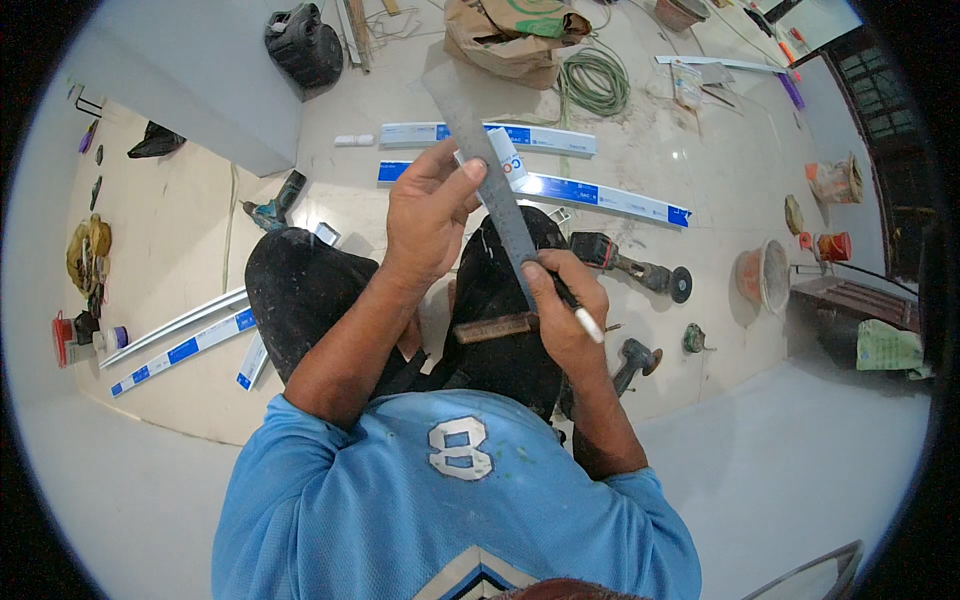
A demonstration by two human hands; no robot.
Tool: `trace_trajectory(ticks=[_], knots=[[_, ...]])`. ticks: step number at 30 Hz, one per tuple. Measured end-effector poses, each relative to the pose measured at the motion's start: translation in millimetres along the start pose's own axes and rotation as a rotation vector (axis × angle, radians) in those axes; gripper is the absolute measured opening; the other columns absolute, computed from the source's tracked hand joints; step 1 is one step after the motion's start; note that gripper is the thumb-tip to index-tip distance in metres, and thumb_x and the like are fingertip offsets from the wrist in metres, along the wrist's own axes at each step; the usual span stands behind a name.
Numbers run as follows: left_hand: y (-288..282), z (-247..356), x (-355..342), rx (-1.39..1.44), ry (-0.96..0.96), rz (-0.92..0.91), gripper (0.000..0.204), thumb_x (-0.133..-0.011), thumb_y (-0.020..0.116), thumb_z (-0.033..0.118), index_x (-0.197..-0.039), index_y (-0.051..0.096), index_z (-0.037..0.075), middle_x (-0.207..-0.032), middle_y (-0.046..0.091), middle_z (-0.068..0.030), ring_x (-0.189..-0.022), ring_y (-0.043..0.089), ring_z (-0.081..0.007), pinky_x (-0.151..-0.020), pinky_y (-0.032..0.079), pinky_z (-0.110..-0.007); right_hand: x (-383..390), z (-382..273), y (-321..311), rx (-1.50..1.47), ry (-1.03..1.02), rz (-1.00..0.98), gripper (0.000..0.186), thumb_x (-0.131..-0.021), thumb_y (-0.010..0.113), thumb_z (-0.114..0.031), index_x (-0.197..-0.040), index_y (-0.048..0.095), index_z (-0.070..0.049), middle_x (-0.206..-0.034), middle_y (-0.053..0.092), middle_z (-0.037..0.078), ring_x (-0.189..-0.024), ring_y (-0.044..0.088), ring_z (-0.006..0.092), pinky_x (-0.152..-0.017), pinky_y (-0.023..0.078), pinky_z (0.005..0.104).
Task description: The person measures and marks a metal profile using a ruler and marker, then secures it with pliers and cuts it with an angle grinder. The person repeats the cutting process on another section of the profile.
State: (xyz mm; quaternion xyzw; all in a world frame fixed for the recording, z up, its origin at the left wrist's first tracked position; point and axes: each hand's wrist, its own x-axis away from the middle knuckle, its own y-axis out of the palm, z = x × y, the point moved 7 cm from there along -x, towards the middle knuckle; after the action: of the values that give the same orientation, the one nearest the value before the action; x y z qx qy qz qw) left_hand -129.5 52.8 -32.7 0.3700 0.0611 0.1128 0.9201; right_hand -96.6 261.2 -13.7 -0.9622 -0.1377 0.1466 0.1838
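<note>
My left hand point(430, 210) grips a long steel square blade point(505, 215) near its middle, together with a short white profile piece point(506, 160) behind it. My right hand point(572, 310) is closed on the square's lower end, with a dark marker with a white end point(580, 315) between its fingers. The square's brown stock point(492, 328) lies crosswise over my right leg. The blade slants up and away, past the two long white-and-blue strips point(640, 206) on the floor beyond my knees.
Cordless drill point(278, 205) at left; angle grinder point(645, 275), another tool point(635, 365) and bucket point(762, 275) at right. More strips point(180, 350) lie at lower left. Paper sack point(510, 45), coiled hose point(595, 80) and black bag point(305, 50) sit ahead, near a wall corner point(235, 140).
</note>
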Motion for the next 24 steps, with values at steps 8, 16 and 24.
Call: trace_trajectory(ticks=[8, 16, 24], knots=[[25.3, 1.3, 12.0, 0.194, -0.196, 0.143, 0.036, -0.112, 0.058, 0.007, -0.147, 0.058, 0.0, -0.134, 0.069, -0.016, -0.124, 0.071, -0.0244, -0.107, 0.062, -0.042, -15.4, 19.0, -10.2, -0.226, -0.014, 0.062, 0.01, -0.1, 0.074, -0.005, -0.107, 0.073, 0.002, -0.094, 0.07, 0.011, -0.086, 0.067, 0.0211, -0.08, 0.053, 0.0334], [43.4, 1.0, 27.7, 0.414, -0.335, -0.005, 0.046, -0.114, 0.052, 0.011, -0.16, 0.049, 0.001, -0.145, 0.064, -0.0145, -0.135, 0.064, -0.0264, -0.115, 0.057, -0.042, -33.0, 4.9, -3.8, -0.215, -0.072, 0.019, 0.012, -0.1, 0.076, -0.007, -0.104, 0.072, 0.004, -0.092, 0.07, 0.013, -0.082, 0.067, 0.0212, -0.075, 0.054, 0.0356], [30.5, -10.8, 27.3, 0.219, -0.17, -0.258, 0.054, -0.11, 0.064, 0.011, -0.161, 0.051, 0.005, -0.156, 0.059, -0.0171, -0.144, 0.059, -0.029, -0.12, 0.054, -0.044, -29.9, -4.4, -9.8, -0.251, 0.073, 0.038, 0.014, -0.104, 0.075, -0.011, -0.106, 0.072, 0.003, -0.09, 0.068, 0.008, -0.081, 0.065, 0.0154, -0.074, 0.053, 0.0319]])
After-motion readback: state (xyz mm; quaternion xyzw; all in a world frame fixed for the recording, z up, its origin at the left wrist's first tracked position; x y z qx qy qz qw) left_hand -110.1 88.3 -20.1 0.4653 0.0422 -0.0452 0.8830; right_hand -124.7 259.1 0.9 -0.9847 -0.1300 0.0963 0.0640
